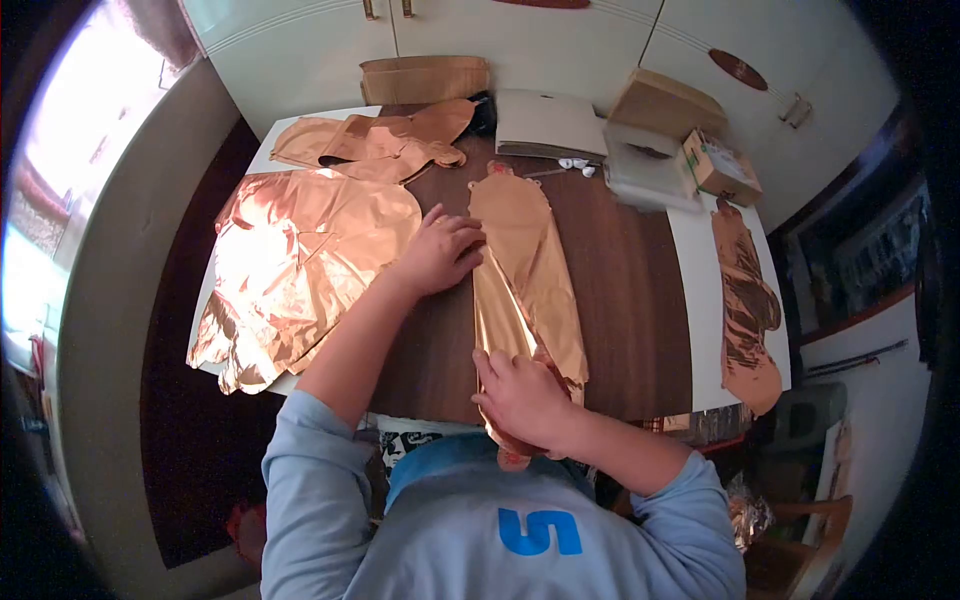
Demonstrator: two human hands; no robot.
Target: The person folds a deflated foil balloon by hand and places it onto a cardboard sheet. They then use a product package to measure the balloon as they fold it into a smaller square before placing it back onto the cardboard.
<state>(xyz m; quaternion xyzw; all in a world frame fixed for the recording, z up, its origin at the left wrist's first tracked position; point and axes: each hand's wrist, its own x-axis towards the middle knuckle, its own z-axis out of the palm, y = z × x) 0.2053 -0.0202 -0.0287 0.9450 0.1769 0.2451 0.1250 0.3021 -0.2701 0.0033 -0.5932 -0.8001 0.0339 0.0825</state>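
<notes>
A long, flat rose-gold foil balloon (515, 215) lies lengthwise in front of me, partly folded over, its near end reaching past the table edge. My right hand (525, 397) is closed over the lower part of it, fingers bent on the shiny fold; what lies under the palm is hidden. At the balloon's upper left edge rests my left hand (440, 252), fingers apart and slightly curved, with the fingertips touching or very near the foil.
Large crumpled foil sheets (310, 260) cover the left side, with more foil pieces (400, 140) behind. A grey-white box (548, 125), white earbuds (577, 166), a clear plastic tray (645, 170) and a small carton (722, 165) stand at the back. Folded foil (745, 310) lies on the right.
</notes>
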